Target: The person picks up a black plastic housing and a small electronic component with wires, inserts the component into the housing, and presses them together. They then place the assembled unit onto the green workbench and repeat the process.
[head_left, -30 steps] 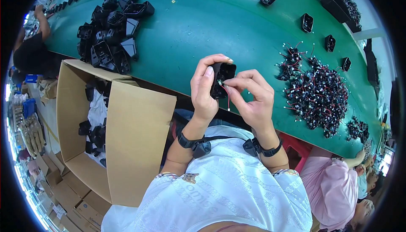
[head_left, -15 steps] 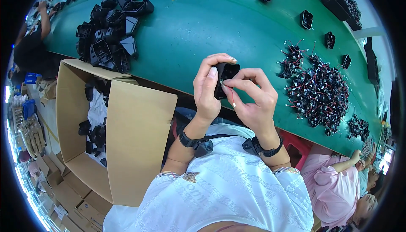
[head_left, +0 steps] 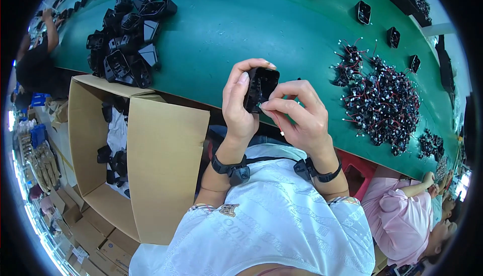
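Above the table's near edge, my left hand (head_left: 239, 100) is closed around a black plastic housing (head_left: 263, 83), its hollow inside turned up toward me. My right hand (head_left: 302, 115) pinches a small part with a red wire (head_left: 277, 120) at the housing's lower right edge. A white plug shows at the wire's loose end. The part itself is mostly hidden by the fingertips. To the right lies a big heap of small black parts with red wires and white plugs (head_left: 385, 107). A pile of black housings (head_left: 126, 39) sits at the left.
The green table (head_left: 216, 29) stretches away in front of me. Single housings (head_left: 363, 12) stand in a row along its far and right side. An open cardboard box (head_left: 166, 170) holding black housings is at my left. Co-workers sit at right (head_left: 402, 210) and far left (head_left: 37, 64).
My left hand has tilted the housing so that its open inside faces me more. Both hands have shifted slightly left, and the right fingertips stay at the housing's edge.
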`<state>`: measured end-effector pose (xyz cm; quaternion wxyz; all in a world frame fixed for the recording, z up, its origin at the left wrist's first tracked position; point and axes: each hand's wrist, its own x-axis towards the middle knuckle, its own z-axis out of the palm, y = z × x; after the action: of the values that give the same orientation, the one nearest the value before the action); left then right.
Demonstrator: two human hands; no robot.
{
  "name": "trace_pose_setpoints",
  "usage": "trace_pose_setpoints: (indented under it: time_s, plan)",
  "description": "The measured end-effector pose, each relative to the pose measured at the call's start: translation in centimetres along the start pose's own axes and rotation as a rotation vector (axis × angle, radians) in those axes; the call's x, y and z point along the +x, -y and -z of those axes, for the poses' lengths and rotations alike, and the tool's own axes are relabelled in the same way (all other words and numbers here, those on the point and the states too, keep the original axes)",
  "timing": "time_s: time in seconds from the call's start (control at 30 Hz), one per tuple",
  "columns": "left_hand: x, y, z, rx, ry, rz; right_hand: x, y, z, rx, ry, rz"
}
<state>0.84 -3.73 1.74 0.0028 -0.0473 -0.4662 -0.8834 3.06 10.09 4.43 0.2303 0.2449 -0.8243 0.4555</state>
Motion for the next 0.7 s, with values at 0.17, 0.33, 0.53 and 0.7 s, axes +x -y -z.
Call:
trace_pose_setpoints:
  time_s: [0.17, 0.33, 0.53, 0.7]
  plan:
    - [0.0, 0.2, -0.2, 0.035, 0.028, 0.008, -0.1, -1.1, -0.1, 0.031, 0.005, 0.037]
    - [-0.2, 0.7, -0.1, 0.068, 0.024, 0.03, -0.1, -0.5, 0.1, -0.036, 0.012, -0.056]
    - [-0.3, 0.8, -0.5, -0.025, -0.003, 0.038, -0.3, 0.9, 0.2, -0.13, 0.005, -0.134]
    - [-0.3, 1.1, -0.3, 0.172, 0.008, -0.056, -0.4, 1.2, 0.7, -0.137, 0.034, -0.169]
